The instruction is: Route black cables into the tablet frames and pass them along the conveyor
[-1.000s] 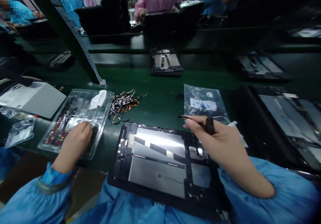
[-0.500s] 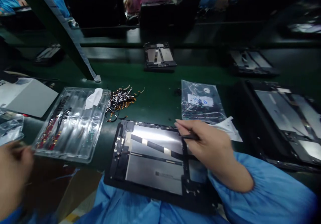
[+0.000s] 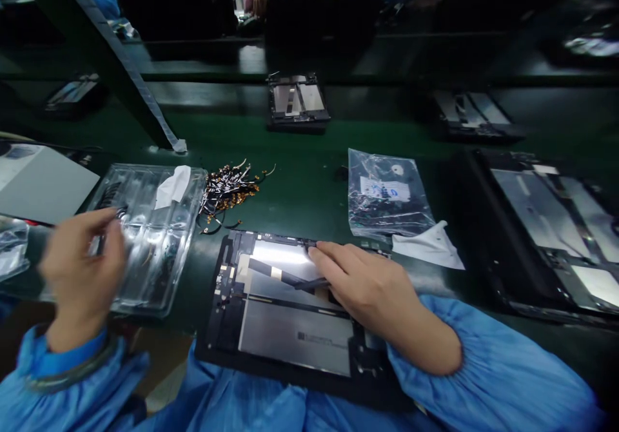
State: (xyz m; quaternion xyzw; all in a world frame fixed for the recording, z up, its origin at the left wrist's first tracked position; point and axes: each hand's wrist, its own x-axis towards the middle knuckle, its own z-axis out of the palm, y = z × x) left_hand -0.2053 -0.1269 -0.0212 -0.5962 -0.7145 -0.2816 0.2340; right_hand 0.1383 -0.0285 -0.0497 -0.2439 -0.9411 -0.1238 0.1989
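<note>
An opened tablet (image 3: 294, 335) with silver battery plates and a black flex strip lies tilted at the bench's front edge, over my lap. Above its upper right part is my right hand (image 3: 372, 284), its fingers closed round a slim black pointed tool (image 3: 309, 284) that looks like tweezers. The tip points left, over the flex strip. My left hand (image 3: 84, 264), smeared by motion, hovers at the left side of a clear plastic tray (image 3: 169, 284). Its fingers are curled into a pinch; whatever they hold cannot be made out. White paper (image 3: 173, 186) and small parts lie in the tray.
A heap of small cables (image 3: 227, 190) sits beside the tray. Beyond the tablet lie a clear bag (image 3: 387, 193) and white paper (image 3: 430, 246). More tablets (image 3: 536, 213) are stacked at right; another (image 3: 297, 100) stands further back. A slanted post (image 3: 120, 64) rises at left.
My left hand has moved right and up, from the tray's left edge to over the tray. My right hand has slid left across the tablet with the black tool.
</note>
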